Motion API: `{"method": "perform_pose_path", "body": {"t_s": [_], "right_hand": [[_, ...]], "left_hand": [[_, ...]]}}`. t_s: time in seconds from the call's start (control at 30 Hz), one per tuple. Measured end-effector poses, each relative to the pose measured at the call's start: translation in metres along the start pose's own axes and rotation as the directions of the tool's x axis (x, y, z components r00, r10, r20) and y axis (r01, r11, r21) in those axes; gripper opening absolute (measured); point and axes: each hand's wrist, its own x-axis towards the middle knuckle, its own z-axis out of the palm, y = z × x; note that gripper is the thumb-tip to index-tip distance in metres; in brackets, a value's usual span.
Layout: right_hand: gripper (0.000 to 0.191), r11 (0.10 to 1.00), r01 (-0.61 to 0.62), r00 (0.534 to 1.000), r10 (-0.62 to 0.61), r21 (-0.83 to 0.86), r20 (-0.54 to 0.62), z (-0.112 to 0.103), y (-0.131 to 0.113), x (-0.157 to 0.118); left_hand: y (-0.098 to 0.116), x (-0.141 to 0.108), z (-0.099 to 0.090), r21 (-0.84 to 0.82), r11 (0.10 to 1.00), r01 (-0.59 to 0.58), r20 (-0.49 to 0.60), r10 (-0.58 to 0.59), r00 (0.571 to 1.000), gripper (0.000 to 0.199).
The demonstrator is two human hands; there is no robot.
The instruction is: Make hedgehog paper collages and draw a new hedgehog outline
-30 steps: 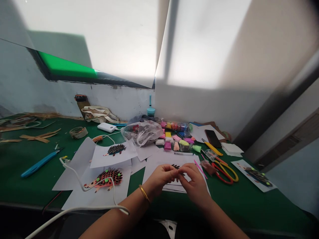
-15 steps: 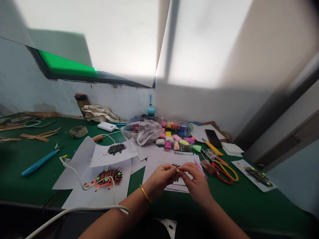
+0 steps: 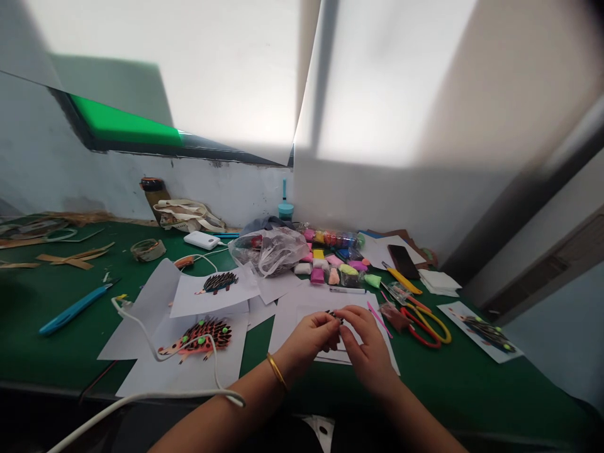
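Observation:
My left hand (image 3: 315, 335) and my right hand (image 3: 365, 343) meet fingertip to fingertip above white paper sheets (image 3: 286, 314) at the middle of the table. Both hands are closed in a pinch, and whatever lies between the fingertips is too small or hidden to make out. Part of a dark spiky drawing shows just behind the fingers. A gold bracelet circles my left wrist. Beyond the hands lie packets of coloured clay (image 3: 318, 275) and a pen (image 3: 348, 290). A thin pink stick (image 3: 379, 319) lies right of my right hand.
Hedgehog pictures lie on the left (image 3: 207, 340) and far right (image 3: 481, 330). Red and yellow scissors (image 3: 421, 327), a yellow cutter (image 3: 404, 280) and a phone (image 3: 403, 261) are at the right. A blue cutter (image 3: 78, 309) and white cable (image 3: 155, 396) are at the left.
The small pale yellow piece seen between my fingertips is no longer visible. My right hand has shifted slightly left and its fingers have drawn closer over my left fingertips.

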Motion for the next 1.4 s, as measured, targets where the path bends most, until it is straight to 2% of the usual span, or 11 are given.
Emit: {"method": "perform_pose_path", "body": {"t_s": [0.23, 0.47, 0.6, 0.73, 0.83, 0.93, 1.07, 1.17, 1.27, 1.37, 1.4], "right_hand": [[0.018, 0.998, -0.04, 0.999, 0.04, 0.055, 0.01, -0.003, 0.008, 0.0], [0.021, 0.996, -0.018, 1.0, 0.016, 0.09, 0.018, -0.007, 0.015, 0.004], [0.028, 0.998, -0.036, 0.998, 0.038, 0.058, -0.045, -0.012, 0.041, 0.01], [0.028, 0.989, -0.103, 0.982, 0.084, -0.106, -0.171, -0.015, 0.08, 0.012], [0.026, 0.98, -0.099, 0.979, 0.065, -0.172, -0.195, -0.012, 0.1, 0.009], [0.023, 0.979, -0.066, 0.982, 0.029, -0.192, -0.185, -0.007, 0.108, 0.007], [0.021, 0.98, -0.015, 0.988, -0.016, -0.199, -0.156, -0.004, 0.097, 0.007], [0.024, 0.982, 0.04, 0.985, -0.07, -0.186, -0.156, -0.005, 0.072, 0.007], [0.029, 0.979, 0.137, 0.978, -0.158, -0.15, -0.133, -0.006, 0.039, 0.012], [0.036, 0.958, 0.241, 0.962, -0.257, -0.157, -0.09, -0.005, 0.016, 0.025], [0.04, 0.944, 0.281, 0.953, -0.296, -0.175, -0.067, -0.005, 0.013, 0.03]], "left_hand": [[-0.001, -0.003, 0.003, 0.079, 0.996, -0.034, -0.024, 0.036, 0.999, 0.05], [-0.004, -0.002, -0.005, -0.187, 0.976, 0.108, 0.059, -0.099, 0.993, 0.038], [0.005, -0.002, -0.007, -0.299, 0.95, 0.094, 0.027, -0.09, 0.996, 0.032], [0.012, -0.002, -0.008, -0.405, 0.909, 0.101, 0.008, -0.106, 0.994, 0.031], [0.01, -0.002, -0.008, -0.437, 0.893, 0.107, 0.012, -0.114, 0.993, 0.028], [0.005, -0.002, -0.009, -0.454, 0.885, 0.102, 0.028, -0.1, 0.995, 0.022], [0.003, 0.0, -0.012, -0.475, 0.869, 0.141, 0.044, -0.136, 0.99, 0.026], [0.003, 0.001, -0.008, -0.405, 0.899, 0.167, 0.018, -0.175, 0.984, 0.027], [-0.002, 0.002, 0.007, -0.374, 0.912, 0.17, 0.01, -0.179, 0.984, 0.034], [-0.006, -0.001, 0.025, -0.363, 0.924, 0.119, 0.097, -0.089, 0.991, 0.027], [-0.005, -0.003, 0.029, -0.396, 0.913, 0.093, 0.088, -0.064, 0.994, 0.022]]}}
